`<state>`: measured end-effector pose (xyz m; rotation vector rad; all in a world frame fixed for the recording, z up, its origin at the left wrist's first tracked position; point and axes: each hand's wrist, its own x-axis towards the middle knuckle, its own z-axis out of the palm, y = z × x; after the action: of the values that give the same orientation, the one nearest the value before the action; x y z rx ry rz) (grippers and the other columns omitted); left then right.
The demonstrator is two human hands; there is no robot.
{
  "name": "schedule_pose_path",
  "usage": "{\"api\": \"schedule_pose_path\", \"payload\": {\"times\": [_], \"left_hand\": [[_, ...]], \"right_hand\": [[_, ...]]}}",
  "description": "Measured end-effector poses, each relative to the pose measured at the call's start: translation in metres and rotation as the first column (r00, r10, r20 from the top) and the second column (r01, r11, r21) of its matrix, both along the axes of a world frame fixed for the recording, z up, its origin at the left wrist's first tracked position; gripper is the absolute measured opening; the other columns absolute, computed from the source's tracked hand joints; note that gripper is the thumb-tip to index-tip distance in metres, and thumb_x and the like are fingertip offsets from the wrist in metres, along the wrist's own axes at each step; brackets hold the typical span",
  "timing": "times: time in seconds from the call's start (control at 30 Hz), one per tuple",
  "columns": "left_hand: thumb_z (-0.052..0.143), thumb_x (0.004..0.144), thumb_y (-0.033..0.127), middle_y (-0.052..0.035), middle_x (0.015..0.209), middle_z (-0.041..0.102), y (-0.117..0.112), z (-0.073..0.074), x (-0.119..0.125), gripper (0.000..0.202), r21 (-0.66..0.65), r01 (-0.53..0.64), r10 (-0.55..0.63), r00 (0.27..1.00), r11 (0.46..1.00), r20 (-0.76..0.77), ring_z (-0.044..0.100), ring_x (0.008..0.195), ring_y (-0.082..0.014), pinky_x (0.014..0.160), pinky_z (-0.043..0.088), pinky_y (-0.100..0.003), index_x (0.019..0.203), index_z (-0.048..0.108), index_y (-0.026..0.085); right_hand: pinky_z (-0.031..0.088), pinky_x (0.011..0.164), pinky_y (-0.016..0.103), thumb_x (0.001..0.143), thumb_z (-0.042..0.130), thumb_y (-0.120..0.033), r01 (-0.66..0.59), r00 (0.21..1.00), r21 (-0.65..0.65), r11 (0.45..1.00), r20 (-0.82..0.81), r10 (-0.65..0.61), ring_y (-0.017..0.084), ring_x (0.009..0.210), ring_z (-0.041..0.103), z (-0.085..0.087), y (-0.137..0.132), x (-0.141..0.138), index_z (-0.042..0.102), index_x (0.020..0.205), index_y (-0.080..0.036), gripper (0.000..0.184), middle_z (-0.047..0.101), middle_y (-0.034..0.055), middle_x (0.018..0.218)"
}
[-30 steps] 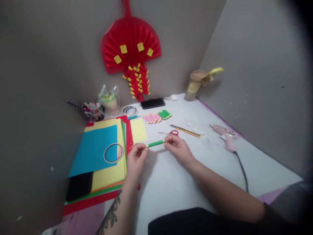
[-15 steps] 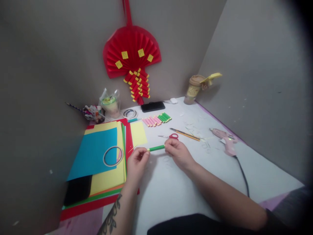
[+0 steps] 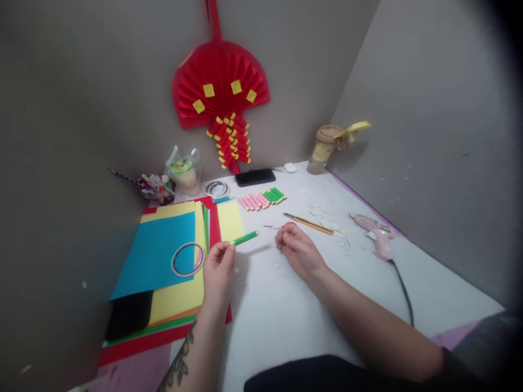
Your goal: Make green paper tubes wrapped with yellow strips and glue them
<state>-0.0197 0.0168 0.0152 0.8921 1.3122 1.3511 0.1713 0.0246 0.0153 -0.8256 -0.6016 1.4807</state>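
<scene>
My left hand (image 3: 219,265) pinches one end of a green paper tube (image 3: 245,238) with yellow ends. The tube points right and slightly up above the white table. My right hand (image 3: 300,250) hovers to the right, apart from the tube, its fingers loosely curled with nothing visible between them. Just beyond it lie red-handled scissors (image 3: 274,226), their handles mostly hidden behind the fingers. Farther back, a row of pink paper tubes (image 3: 254,202) lies beside several green ones (image 3: 275,196). A pale yellow sheet (image 3: 230,220) rests past my left hand.
Coloured paper (image 3: 157,250) is stacked at left, with a tape roll (image 3: 188,259) on top. A cutter and pencil (image 3: 310,224) lie right of centre, near a pink glue gun (image 3: 376,234) with its cord. A phone (image 3: 256,177), cup (image 3: 322,149) and pen holder (image 3: 157,189) stand behind.
My right hand has let go of the green tube's right end. My left hand has drawn the tube left and tilted its free end upward.
</scene>
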Motion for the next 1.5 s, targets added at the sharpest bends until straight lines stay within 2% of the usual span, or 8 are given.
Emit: {"api": "schedule_pose_path", "payload": {"times": [0.27, 0.57, 0.73, 0.9, 1.03, 1.13, 1.37, 1.5], "left_hand": [[0.067, 0.072, 0.037, 0.0062, 0.06, 0.047, -0.001, 0.003, 0.004, 0.022, -0.012, -0.002, 0.002, 1.0, 1.0, -0.017, 0.039, 0.053, -0.0058, 0.049, 0.032, -0.016, 0.079, 0.057, 0.018], [0.067, 0.072, 0.035, 0.0063, 0.058, 0.047, -0.002, 0.004, 0.005, 0.021, -0.015, -0.025, 0.025, 1.0, 1.0, -0.008, 0.039, 0.052, -0.0058, 0.048, 0.031, -0.016, 0.077, 0.057, 0.018], [0.069, 0.071, 0.034, 0.0064, 0.057, 0.047, -0.002, 0.002, 0.006, 0.021, -0.009, -0.067, 0.068, 0.997, 0.998, 0.034, 0.038, 0.05, -0.0053, 0.047, 0.03, -0.016, 0.078, 0.058, 0.018], [0.069, 0.071, 0.031, 0.0065, 0.056, 0.047, 0.003, 0.003, 0.001, 0.02, 0.0, -0.168, 0.166, 0.978, 0.986, 0.124, 0.039, 0.049, -0.0054, 0.047, 0.031, -0.017, 0.078, 0.057, 0.017], [0.07, 0.068, 0.024, 0.0074, 0.059, 0.044, 0.013, 0.01, -0.016, 0.02, -0.01, -0.352, 0.333, 0.873, 0.936, 0.357, 0.039, 0.05, -0.0043, 0.046, 0.031, -0.016, 0.072, 0.052, 0.017], [0.072, 0.065, 0.022, 0.0073, 0.06, 0.044, 0.017, 0.013, -0.024, 0.022, -0.029, -0.411, 0.386, 0.826, 0.911, 0.41, 0.039, 0.051, -0.0037, 0.044, 0.028, -0.015, 0.07, 0.051, 0.016], [0.073, 0.066, 0.03, 0.0068, 0.056, 0.046, 0.002, 0.009, 0.005, 0.024, -0.021, -0.129, 0.13, 0.958, 0.991, 0.254, 0.041, 0.05, -0.0049, 0.048, 0.031, -0.017, 0.078, 0.057, 0.016], [0.069, 0.071, 0.034, 0.0067, 0.057, 0.046, -0.007, 0.004, 0.015, 0.021, -0.012, -0.014, 0.015, 0.99, 1.0, 0.14, 0.04, 0.051, -0.0057, 0.049, 0.032, -0.018, 0.078, 0.058, 0.018]], "right_hand": [[0.044, 0.074, 0.027, 0.055, 0.08, -0.014, -0.021, 0.993, -0.065, 0.998, -0.114, 0.013, 0.011, 0.07, 0.055, 0.005, -0.002, -0.002, 0.053, 0.069, -0.021, 0.031, 0.054, -0.006, 0.062], [0.035, 0.05, 0.02, 0.059, 0.078, -0.013, -0.069, 0.998, 0.068, 0.995, 0.002, 0.069, 0.007, 0.053, 0.048, 0.004, -0.005, -0.001, 0.051, 0.072, -0.021, 0.03, 0.052, -0.0071, 0.06], [0.035, 0.049, 0.021, 0.059, 0.078, -0.014, -0.074, 0.997, 0.091, 0.993, 0.02, 0.072, 0.006, 0.055, 0.049, 0.004, -0.004, -0.001, 0.054, 0.078, -0.022, 0.031, 0.058, -0.0042, 0.081], [0.04, 0.055, 0.021, 0.061, 0.077, -0.014, -0.044, 0.999, 0.055, 0.997, -0.004, 0.045, 0.006, 0.059, 0.05, 0.002, -0.004, 0.001, 0.056, 0.079, -0.022, 0.03, 0.058, -0.0033, 0.083], [0.04, 0.054, 0.02, 0.059, 0.078, -0.012, -0.023, 1.0, 0.053, 0.998, -0.012, 0.024, 0.007, 0.059, 0.049, 0.0, -0.002, 0.004, 0.055, 0.079, -0.023, 0.032, 0.055, -0.0048, 0.077], [0.039, 0.052, 0.021, 0.059, 0.078, -0.016, -0.007, 1.0, 0.045, 0.999, 0.001, 0.007, 0.007, 0.057, 0.048, -0.001, -0.001, 0.006, 0.056, 0.08, -0.023, 0.031, 0.055, -0.0045, 0.075], [0.045, 0.068, 0.026, 0.057, 0.079, -0.021, 0.127, 0.967, 0.066, 0.99, 0.213, -0.138, 0.014, 0.074, 0.057, -0.004, 0.003, 0.006, 0.062, 0.08, -0.022, 0.029, 0.063, 0.0002, 0.081], [0.043, 0.065, 0.029, 0.072, 0.069, -0.031, 0.1, 0.907, 0.121, 0.988, 0.397, -0.141, 0.014, 0.063, 0.053, -0.005, 0.001, 0.007, 0.065, 0.08, -0.022, 0.013, 0.06, -0.001, 0.066]]}}
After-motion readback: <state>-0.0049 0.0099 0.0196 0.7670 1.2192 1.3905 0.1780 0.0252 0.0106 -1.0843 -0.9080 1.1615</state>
